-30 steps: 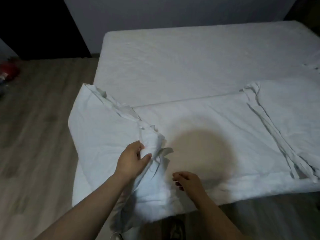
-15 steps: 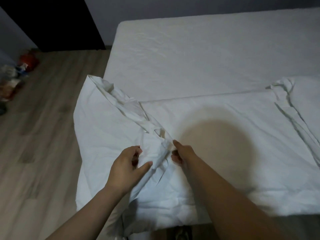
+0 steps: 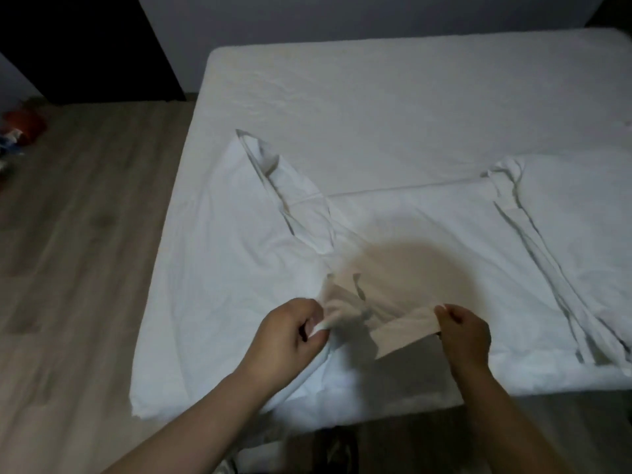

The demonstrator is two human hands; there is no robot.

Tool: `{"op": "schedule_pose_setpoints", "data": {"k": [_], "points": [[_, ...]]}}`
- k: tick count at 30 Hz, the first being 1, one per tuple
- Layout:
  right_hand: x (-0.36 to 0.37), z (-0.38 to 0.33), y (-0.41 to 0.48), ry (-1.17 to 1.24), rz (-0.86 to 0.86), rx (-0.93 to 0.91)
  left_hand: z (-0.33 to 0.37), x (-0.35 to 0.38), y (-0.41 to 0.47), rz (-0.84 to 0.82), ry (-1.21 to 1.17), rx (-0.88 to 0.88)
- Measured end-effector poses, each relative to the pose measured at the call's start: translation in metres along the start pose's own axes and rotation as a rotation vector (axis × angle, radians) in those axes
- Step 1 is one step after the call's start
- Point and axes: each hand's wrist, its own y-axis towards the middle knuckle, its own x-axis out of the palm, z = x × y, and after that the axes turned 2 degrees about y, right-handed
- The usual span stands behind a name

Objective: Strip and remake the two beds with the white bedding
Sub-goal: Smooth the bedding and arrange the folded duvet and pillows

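left grip (image 3: 290,331): curled in a pinch | right grip (image 3: 463,331): curled in a pinch | forearms (image 3: 205,422): extended forward

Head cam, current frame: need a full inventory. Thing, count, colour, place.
bed: 1, white, centre and right, far edge by the wall
sheet: 1 as far as I can tell, white, spread over the bed's near half, left corner folded back, a bunched fold down its right side
floor: 1, grey-brown wood look, left and near side
wall: 1, pale grey, behind the bed
dark panel: 1, black, top left
clutter: count unclear, red and mixed colours, on the floor at far left, blurred
left hand: 1, pinches the sheet's near edge
right hand: 1, pinches the same edge further right
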Motion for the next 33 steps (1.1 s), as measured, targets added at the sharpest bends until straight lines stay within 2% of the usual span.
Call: {"op": "schedule_pose_setpoints", "data": {"k": [3,5,6,7,10,13,15,19,21,25,30,33], "points": [[-0.018,0.035,-0.010,-0.069,-0.037,0.119,0.022,0.039,0.010,-0.213,0.045,0.048],[-0.016,0.057,-0.011,-0.138,-0.098,0.176,0.032,0.062,0.012,-0.327,0.042,-0.027],[-0.014,0.062,-0.012,-0.189,-0.125,0.184,0.036,0.068,0.011,-0.331,0.030,-0.078],[-0.012,0.064,-0.011,-0.235,-0.136,0.188,0.038,0.072,0.011,-0.287,0.015,-0.116],[-0.010,0.053,-0.013,-0.256,-0.094,0.149,0.037,0.064,0.009,-0.005,0.001,-0.236],[-0.009,0.028,-0.020,-0.171,-0.039,-0.083,0.031,0.043,0.009,0.201,-0.007,-0.438],[-0.002,0.011,-0.023,-0.123,-0.161,-0.164,0.025,0.030,0.015,0.231,0.009,-0.593],[0.030,-0.016,-0.010,-0.052,-0.511,0.096,0.002,0.016,0.031,0.166,0.012,-0.791],[0.048,-0.025,-0.002,-0.092,-0.580,0.155,-0.017,0.014,0.038,0.087,0.081,-0.783],[0.073,-0.047,0.002,-0.087,-0.577,0.188,-0.048,0.010,0.047,-0.129,0.221,-0.731],[0.094,-0.069,0.006,-0.151,-0.578,0.060,-0.063,0.000,0.047,-0.185,0.117,-0.599],[0.096,-0.082,0.001,-0.141,-0.531,-0.088,-0.073,-0.008,0.045,-0.169,0.007,-0.574]]}}
